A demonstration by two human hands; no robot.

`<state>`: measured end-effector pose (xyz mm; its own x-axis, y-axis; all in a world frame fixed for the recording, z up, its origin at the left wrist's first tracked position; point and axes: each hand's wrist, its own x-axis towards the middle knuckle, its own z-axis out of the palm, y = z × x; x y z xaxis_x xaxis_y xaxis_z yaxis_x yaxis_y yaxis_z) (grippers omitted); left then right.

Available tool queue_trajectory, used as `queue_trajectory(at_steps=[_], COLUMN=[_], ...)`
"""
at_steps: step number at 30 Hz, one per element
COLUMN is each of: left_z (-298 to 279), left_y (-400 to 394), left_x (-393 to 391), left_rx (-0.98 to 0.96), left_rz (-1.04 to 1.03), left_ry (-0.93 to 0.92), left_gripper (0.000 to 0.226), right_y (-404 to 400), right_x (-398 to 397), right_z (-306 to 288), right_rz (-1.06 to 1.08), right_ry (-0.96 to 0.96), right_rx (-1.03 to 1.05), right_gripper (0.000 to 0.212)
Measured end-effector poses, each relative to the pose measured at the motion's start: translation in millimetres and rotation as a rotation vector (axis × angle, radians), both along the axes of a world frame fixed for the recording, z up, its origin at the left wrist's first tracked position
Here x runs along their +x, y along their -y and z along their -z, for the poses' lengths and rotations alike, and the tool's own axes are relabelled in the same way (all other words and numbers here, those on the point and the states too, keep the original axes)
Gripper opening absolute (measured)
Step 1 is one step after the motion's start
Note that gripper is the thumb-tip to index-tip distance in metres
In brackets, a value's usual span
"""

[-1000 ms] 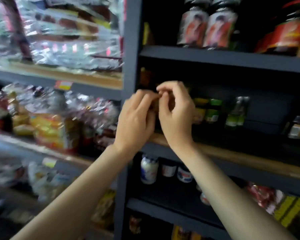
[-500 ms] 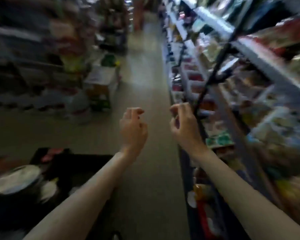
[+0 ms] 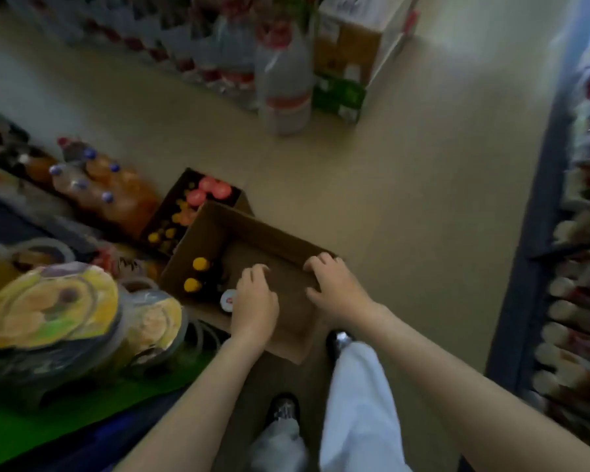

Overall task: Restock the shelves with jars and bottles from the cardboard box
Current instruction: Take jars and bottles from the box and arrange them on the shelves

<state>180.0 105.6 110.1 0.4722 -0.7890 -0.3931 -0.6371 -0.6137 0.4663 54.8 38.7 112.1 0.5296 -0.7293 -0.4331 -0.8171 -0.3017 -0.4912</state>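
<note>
Both hands, left [image 3: 254, 303] and right [image 3: 334, 287], fingers spread, empty, over cardboard box [image 3: 252, 233] | Advice: grasp yellow-capped bottles [image 3: 201, 264] low around the body, lift straight up.

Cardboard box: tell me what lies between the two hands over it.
Only the cardboard box's bare brown floor shows between the left hand and right hand in the head view.

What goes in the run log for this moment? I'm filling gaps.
phase: reaching into cardboard box | left hand: empty, over white-lidded jar | right hand: empty | yellow-capped bottles: in box
</note>
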Motion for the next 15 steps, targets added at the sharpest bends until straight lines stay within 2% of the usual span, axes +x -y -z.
queue_trajectory(at_steps=[4, 9, 13, 15], left_z=[98.8, 189.3, 240.9, 258.6], left_y=[11.7, 8.1, 7.7, 7.7], left_x=[35.1, 71.2, 87.8, 88.0], left_rx=[0.229, 0.443, 0.609, 0.631], left_rz=[-0.194, -0.086, -0.007, -0.065], left_ry=[0.058, 0.178, 0.208, 0.185], left_gripper=[0.044, 0.048, 0.065, 0.072], right_y=[25.7, 33.7, 33.2, 37.5], right_x=[54.7, 110.2, 127.4, 127.0], right_z=[104.9, 187.0, 241.6, 260.8], right_rz=[-0.26, -0.507, -0.467, -0.403], right_ry=[-0.071, -0.026, -0.033, -0.035], right_rx=[0.083, 0.107, 0.203, 0.248], right_gripper=[0.059, 0.061, 0.06, 0.063])
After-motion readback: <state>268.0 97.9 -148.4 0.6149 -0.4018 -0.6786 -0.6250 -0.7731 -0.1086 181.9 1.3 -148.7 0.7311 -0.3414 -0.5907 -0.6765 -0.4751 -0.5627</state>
